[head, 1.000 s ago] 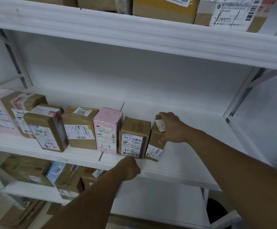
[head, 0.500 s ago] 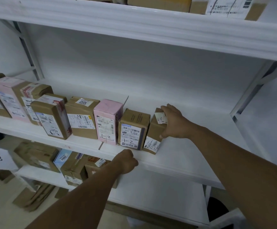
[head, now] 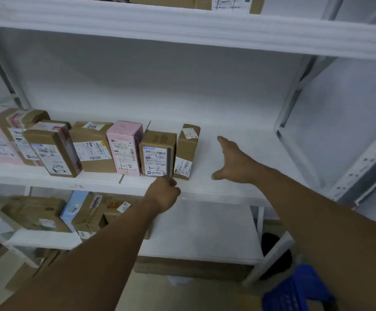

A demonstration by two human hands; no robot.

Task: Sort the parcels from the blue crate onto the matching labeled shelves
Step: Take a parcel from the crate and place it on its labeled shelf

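A row of parcels stands along the front of the white middle shelf (head: pixel 216 191). The rightmost is a narrow brown box (head: pixel 187 151) with white labels, upright beside a brown box marked 1-2 (head: pixel 157 153) and a pink box marked 1-2 (head: pixel 125 147). My right hand (head: pixel 231 160) hovers open to the right of the narrow box, fingers spread, apart from it. My left hand (head: pixel 165 191) is curled at the shelf's front edge just below the 1-2 brown box; I cannot tell whether it touches the box. It holds nothing I can see.
More parcels sit further left on the same shelf (head: pixel 52 151), on the shelf below (head: pixel 36 212) and on the top shelf (head: pixel 231 2). The blue crate (head: pixel 299 290) is at the bottom right. A grey shelf upright (head: pixel 294 102) bounds the right side.
My right hand has let go of the narrow brown box and pulled back to the right, opening. The box stays upright at the row's end. My left hand stays at the shelf edge.
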